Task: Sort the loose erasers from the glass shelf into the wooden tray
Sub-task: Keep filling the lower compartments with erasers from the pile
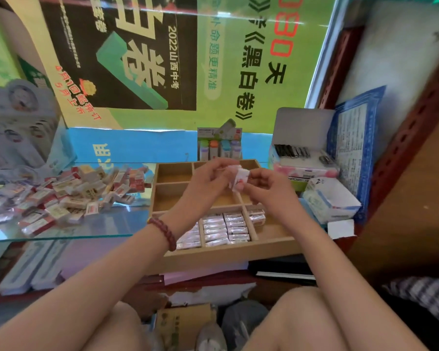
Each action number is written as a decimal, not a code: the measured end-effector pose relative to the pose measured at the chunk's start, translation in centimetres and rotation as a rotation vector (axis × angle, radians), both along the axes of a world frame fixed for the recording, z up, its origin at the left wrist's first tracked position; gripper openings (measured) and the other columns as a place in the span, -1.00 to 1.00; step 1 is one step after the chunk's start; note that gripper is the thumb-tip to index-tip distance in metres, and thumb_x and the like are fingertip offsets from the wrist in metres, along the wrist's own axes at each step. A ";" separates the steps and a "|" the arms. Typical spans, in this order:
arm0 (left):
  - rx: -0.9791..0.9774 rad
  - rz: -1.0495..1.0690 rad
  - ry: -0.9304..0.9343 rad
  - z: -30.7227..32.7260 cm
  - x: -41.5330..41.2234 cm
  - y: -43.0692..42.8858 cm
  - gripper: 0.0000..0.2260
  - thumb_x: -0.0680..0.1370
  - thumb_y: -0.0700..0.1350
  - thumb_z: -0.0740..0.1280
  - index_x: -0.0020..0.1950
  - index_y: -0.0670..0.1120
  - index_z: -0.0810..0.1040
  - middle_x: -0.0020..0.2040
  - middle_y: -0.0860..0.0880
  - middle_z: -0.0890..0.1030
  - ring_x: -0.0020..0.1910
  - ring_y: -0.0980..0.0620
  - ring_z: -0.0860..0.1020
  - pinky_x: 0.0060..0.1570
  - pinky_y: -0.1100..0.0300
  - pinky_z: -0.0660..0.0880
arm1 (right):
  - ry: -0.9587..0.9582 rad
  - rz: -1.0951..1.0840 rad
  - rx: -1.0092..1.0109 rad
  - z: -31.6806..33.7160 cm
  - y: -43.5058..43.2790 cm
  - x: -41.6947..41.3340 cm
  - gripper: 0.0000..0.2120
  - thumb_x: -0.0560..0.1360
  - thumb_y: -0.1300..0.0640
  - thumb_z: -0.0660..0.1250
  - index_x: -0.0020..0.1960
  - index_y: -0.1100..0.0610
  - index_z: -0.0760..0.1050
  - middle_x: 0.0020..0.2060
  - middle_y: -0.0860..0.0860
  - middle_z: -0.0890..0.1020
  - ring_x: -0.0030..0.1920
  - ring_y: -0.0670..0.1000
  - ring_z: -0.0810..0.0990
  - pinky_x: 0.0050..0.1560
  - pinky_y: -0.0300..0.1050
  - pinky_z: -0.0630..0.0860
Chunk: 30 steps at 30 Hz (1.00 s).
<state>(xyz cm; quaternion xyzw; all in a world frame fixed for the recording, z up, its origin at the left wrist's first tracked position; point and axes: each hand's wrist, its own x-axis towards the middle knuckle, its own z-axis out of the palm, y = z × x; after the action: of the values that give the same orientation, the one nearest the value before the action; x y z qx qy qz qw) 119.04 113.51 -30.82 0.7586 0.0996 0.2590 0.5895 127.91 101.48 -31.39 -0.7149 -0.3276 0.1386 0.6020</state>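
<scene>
Bright green and black posters [142, 59] paper the back of this shop cabinet, and a person sits low in front of it, knees up. From nine o'clock toward the centre runs the glass shelf [104, 224]. On it, at nine o'clock from the tray, lies the heap of loose erasers [69, 193], a good many of them, red-and-white sleeves jumbled every way. Dead centre sits the wooden tray [228, 253], divided into compartments. Its near row, at six o'clock, holds filed erasers [223, 229] laid in tidy ranks, while bare wood shows in the middle row. Stock boxes [330, 198] crowd its three o'clock side. Above the tray's middle the two hands meet. The left hand [205, 183], a bead bracelet [164, 231] on its wrist, and the right hand [266, 188] both pinch a small clutch of wrapped erasers [237, 178] at the fingertips, held clear of the wood. How many pieces are in that clutch I cannot tell. To my eye this is the squaring-up step, the batch being aligned before it goes in. The next move calls for lowering them flat into a compartment, edges matched to the ranks at six o'clock, then a reach to nine o'clock for more.
</scene>
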 end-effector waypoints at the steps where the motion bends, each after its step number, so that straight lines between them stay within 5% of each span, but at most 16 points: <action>1: -0.006 -0.034 0.003 -0.1 0.3 -0.2 -0.81 0.56 -0.18 0.29 0.16 -0.12 0.52 -0.07 0.02 0.64 -0.10 0.10 0.63 -0.13 0.27 0.58 | -0.016 -0.017 0.002 -0.1 -0.4 0.4 -0.81 0.35 0.22 0.51 -0.08 0.13 0.57 -0.31 0.00 0.60 -0.42 -0.21 0.49 -0.35 -0.31 0.46; 4: 0.075 -0.035 0.035 -0.7 1.0 -1.0 -0.80 0.52 -0.20 0.35 0.14 -0.14 0.51 -0.17 0.00 0.64 -0.15 0.06 0.63 -0.14 0.26 0.60 | -0.121 -0.035 -0.050 -0.4 -1.3 1.2 -0.78 0.33 0.22 0.54 -0.09 0.09 0.56 -0.24 0.03 0.62 -0.26 -0.13 0.54 -0.19 -0.30 0.52; 11: -0.020 0.005 0.048 -1.3 1.9 -2.0 -0.87 0.56 -0.23 0.26 -0.02 0.01 0.41 0.03 -0.11 0.58 0.05 -0.12 0.58 0.11 -0.06 0.53 | -0.106 0.024 -0.103 -0.5 -1.6 1.6 -0.73 0.39 0.14 0.49 0.06 0.04 0.54 -0.10 -0.04 0.66 -0.14 -0.15 0.61 -0.15 -0.42 0.52; 17: 0.166 -0.190 0.115 -2.9 1.6 -1.4 -0.88 0.57 -0.02 0.23 0.07 0.13 0.33 0.09 -0.28 0.52 0.05 -0.30 0.52 0.08 -0.26 0.47 | -0.137 0.064 -0.225 -0.8 -2.0 2.4 -0.76 0.39 0.19 0.49 0.01 0.06 0.51 -0.11 0.00 0.63 -0.16 -0.14 0.60 -0.13 -0.29 0.56; 19: 0.210 -0.227 0.166 -3.2 1.5 -1.1 -0.83 0.57 0.04 0.21 0.15 0.12 0.32 0.08 -0.22 0.55 -0.01 -0.20 0.56 0.03 -0.05 0.52 | -0.220 0.086 -0.345 -0.8 -2.8 2.8 -0.74 0.40 0.25 0.46 0.00 0.02 0.48 -0.18 -0.10 0.58 -0.33 -0.30 0.51 -0.29 -0.43 0.42; 22: 0.301 -0.197 0.166 -3.3 1.0 -0.4 -0.78 0.62 -0.08 0.17 0.25 -0.03 0.31 0.20 0.00 0.41 0.03 0.29 0.46 -0.10 0.53 0.40 | -0.337 0.116 -0.594 -1.1 -4.0 3.4 -0.69 0.40 0.25 0.46 0.03 -0.03 0.45 -0.16 -0.18 0.50 -0.31 -0.26 0.47 -0.29 -0.40 0.34; 25: 0.379 -0.179 0.175 -3.3 0.6 0.2 -0.80 0.62 -0.06 0.16 0.24 0.01 0.33 0.21 0.05 0.40 0.01 0.33 0.42 -0.13 0.54 0.37 | -0.440 0.168 -0.820 -1.5 -4.2 3.1 -0.67 0.41 0.23 0.43 0.05 -0.05 0.41 -0.16 -0.22 0.42 -0.23 -0.22 0.42 -0.28 -0.33 0.33; 30: 0.427 -0.175 0.182 -3.7 0.4 0.9 -0.81 0.61 -0.05 0.17 0.23 0.05 0.36 0.20 0.06 0.46 0.03 0.26 0.46 -0.07 0.39 0.38 | -0.556 0.200 -0.916 -1.6 -3.2 2.1 -0.75 0.44 0.19 0.40 -0.02 -0.04 0.38 -0.21 -0.21 0.39 -0.14 -0.10 0.41 -0.32 -0.30 0.29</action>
<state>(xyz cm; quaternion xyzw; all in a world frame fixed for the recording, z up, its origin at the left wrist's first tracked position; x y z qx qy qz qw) 119.42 114.40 -34.50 0.8918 0.0295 0.1528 0.4247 130.04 98.28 -32.97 -0.8791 -0.4469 0.1294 0.1035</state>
